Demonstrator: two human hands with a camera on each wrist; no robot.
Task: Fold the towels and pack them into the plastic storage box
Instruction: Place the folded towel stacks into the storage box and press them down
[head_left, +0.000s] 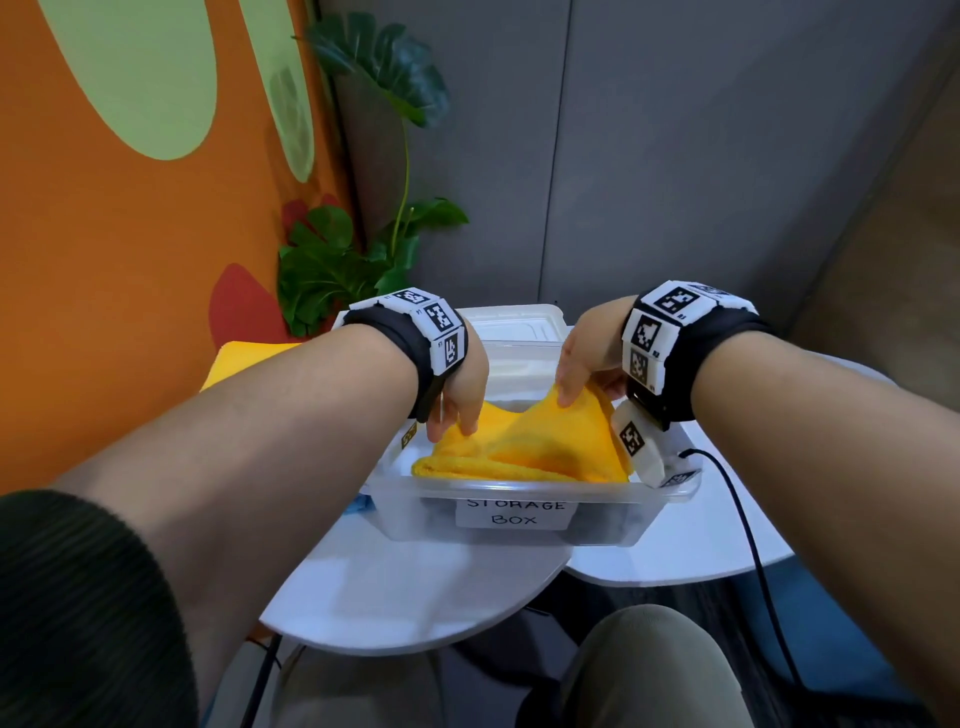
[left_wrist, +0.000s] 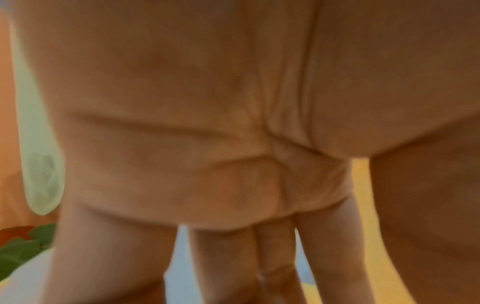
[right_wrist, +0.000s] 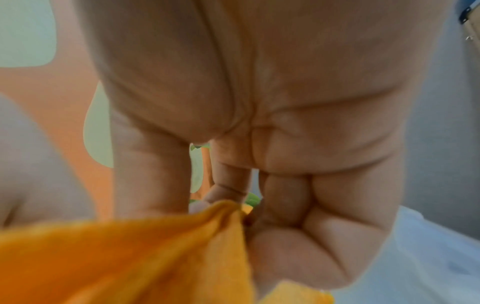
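Right hand (head_left: 584, 358) pinches a raised corner of the yellow towel (head_left: 524, 447); left hand (head_left: 460, 395) fingers (head_left: 467, 423) grip its opposite edge inside the storage box (head_left: 519, 512).

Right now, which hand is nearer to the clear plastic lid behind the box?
Right. The right hand pinches the yellow towel just before the lid; the left hand is lower, at the towel's left end.

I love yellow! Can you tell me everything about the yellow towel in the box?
The yellow towel looks soft and fuzzy, folded, with a rolled edge in front. It sits in the clear storage box, poking above the rim. The right hand pinches a corner up into a peak; the left hand touches its left side.
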